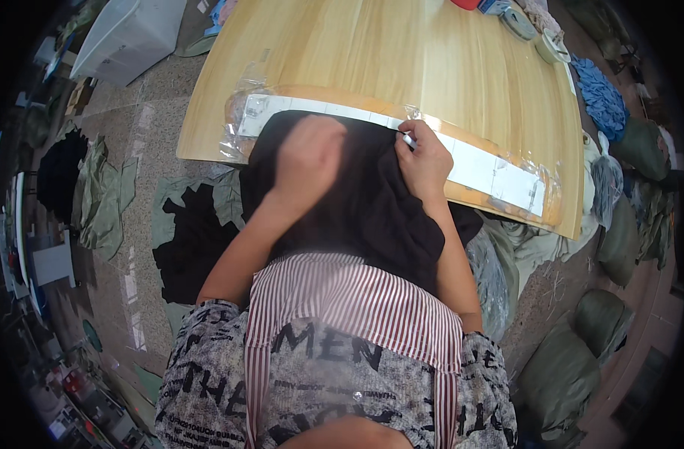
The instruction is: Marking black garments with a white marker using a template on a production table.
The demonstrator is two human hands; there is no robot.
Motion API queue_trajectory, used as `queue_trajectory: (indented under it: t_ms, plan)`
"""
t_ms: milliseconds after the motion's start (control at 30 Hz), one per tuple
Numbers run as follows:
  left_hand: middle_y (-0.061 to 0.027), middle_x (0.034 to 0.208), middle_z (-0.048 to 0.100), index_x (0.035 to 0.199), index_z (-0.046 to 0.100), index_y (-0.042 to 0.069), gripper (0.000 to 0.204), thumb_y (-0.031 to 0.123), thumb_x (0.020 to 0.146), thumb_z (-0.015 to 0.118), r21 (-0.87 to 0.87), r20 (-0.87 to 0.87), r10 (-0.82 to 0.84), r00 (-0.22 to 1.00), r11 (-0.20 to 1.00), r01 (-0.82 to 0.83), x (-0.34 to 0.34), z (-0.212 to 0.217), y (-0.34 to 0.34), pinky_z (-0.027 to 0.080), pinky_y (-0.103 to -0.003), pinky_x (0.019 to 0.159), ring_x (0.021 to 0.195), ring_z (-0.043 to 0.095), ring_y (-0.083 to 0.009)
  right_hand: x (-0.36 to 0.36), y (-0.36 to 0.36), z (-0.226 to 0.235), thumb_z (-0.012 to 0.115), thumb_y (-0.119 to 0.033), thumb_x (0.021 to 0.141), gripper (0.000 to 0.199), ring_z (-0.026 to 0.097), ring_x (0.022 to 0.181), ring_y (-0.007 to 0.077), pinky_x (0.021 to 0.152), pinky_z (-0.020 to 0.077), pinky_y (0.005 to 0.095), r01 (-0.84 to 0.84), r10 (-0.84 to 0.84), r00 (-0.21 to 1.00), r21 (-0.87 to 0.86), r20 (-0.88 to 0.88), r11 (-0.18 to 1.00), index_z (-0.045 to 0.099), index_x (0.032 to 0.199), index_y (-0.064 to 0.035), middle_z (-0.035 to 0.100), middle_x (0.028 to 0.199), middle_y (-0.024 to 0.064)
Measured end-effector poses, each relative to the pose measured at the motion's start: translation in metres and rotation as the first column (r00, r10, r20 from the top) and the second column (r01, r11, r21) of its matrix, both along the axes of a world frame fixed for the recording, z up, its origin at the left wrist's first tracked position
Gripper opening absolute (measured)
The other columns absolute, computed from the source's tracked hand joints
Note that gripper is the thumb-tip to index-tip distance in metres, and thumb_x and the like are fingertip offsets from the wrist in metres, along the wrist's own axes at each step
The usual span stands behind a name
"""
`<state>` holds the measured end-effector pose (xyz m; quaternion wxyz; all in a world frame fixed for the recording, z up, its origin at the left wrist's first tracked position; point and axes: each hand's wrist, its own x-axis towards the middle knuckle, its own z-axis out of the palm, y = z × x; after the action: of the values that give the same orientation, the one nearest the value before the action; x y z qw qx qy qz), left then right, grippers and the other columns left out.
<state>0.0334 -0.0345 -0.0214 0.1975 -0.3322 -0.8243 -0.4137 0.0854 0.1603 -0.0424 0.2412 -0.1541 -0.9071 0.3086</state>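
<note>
A black cloth (349, 168) drapes from the table's near edge down toward my lap, its far edge lying over a white paper strip (499, 176). Between the thumb and fingers of my right hand (428, 161) is a small white stick-like piece (409, 140), perhaps chalk or a marker. That hand rests at the cloth's far right corner, over the strip. Over the left part of the cloth is my left hand (309, 153), smeared by motion. Its fingers look curled, but whether they grip the cloth cannot be made out.
Clear tape covers the strip's ends on the wooden tabletop (372, 52). A tape roll (518, 24) and a small bowl (553, 46) stand at the far right edge. White bin (128, 37), dark cloth (192, 239) and green cloth (102, 198) lie left; stuffed sacks (559, 367) sit right.
</note>
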Motion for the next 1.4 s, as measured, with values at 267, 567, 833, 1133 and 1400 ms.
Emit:
queue_trajectory:
  t_ms: [267, 567, 833, 1133, 1400]
  plan:
    - [-0.0147, 0.129, 0.054, 0.109, 0.059, 0.004, 0.032, -0.003, 0.078, 0.057, -0.248, 0.062, -0.227, 0.972, 0.940, 0.236, 0.023, -0.029, 0.034, 0.037, -0.048, 0.104, 0.125, 0.047, -0.0342, -0.002, 0.002, -0.004, 0.066, -0.012, 0.077, 0.011, 0.063, 0.067, 0.0251, 0.057, 0.0475, 0.0333, -0.057, 0.059, 0.997, 0.053, -0.046, 0.997, 0.063, 0.087, -0.0120, 0.065, 0.081, 0.0059]
    - [-0.0151, 0.128, 0.053, 0.110, 0.060, 0.004, 0.031, 0.003, 0.079, 0.059, -0.276, 0.046, -0.218, 0.975, 0.935, 0.222, 0.023, -0.030, 0.033, 0.036, -0.051, 0.103, 0.124, 0.045, -0.0382, -0.010, 0.001, 0.029, 0.051, -0.025, 0.098, 0.032, 0.046, 0.060, 0.0050, 0.054, 0.0382, 0.0218, -0.256, 0.174, 0.967, -0.692, -0.188, 0.674, 0.066, 0.086, 0.0007, 0.059, 0.072, -0.0002]
    - [-0.0112, 0.129, 0.053, 0.112, 0.061, 0.006, 0.033, 0.004, 0.080, 0.059, -0.303, 0.075, -0.188, 0.979, 0.931, 0.202, 0.024, -0.026, 0.034, 0.034, -0.057, 0.103, 0.125, 0.043, -0.0421, -0.018, -0.007, -0.004, 0.059, -0.023, 0.093, 0.023, 0.052, 0.063, 0.0068, 0.057, 0.0408, 0.0225, -0.261, 0.231, 0.963, -0.703, -0.139, 0.662, 0.066, 0.088, -0.0018, 0.062, 0.071, 0.0023]
    - [-0.0122, 0.129, 0.053, 0.114, 0.061, 0.005, 0.035, 0.005, 0.080, 0.059, -0.274, 0.055, -0.191, 0.980, 0.941, 0.199, 0.022, -0.034, 0.033, 0.033, -0.057, 0.104, 0.125, 0.043, -0.0415, -0.025, -0.014, 0.007, 0.067, -0.017, 0.085, 0.015, 0.060, 0.062, 0.0142, 0.055, 0.0460, 0.0271, -0.205, 0.233, 0.971, -0.310, 0.056, 0.928, 0.064, 0.087, -0.0016, 0.065, 0.073, 0.0081]
    - [-0.0142, 0.124, 0.056, 0.112, 0.062, 0.003, 0.034, 0.006, 0.078, 0.058, -0.211, 0.074, -0.213, 0.974, 0.951, 0.224, 0.022, -0.035, 0.034, 0.032, -0.057, 0.104, 0.124, 0.042, -0.0410, -0.045, -0.030, 0.018, 0.065, -0.013, 0.088, 0.013, 0.054, 0.061, 0.0055, 0.055, 0.0440, 0.0225, -0.314, 0.296, 0.946, -0.597, -0.131, 0.738, 0.062, 0.088, -0.0004, 0.063, 0.071, 0.0017]
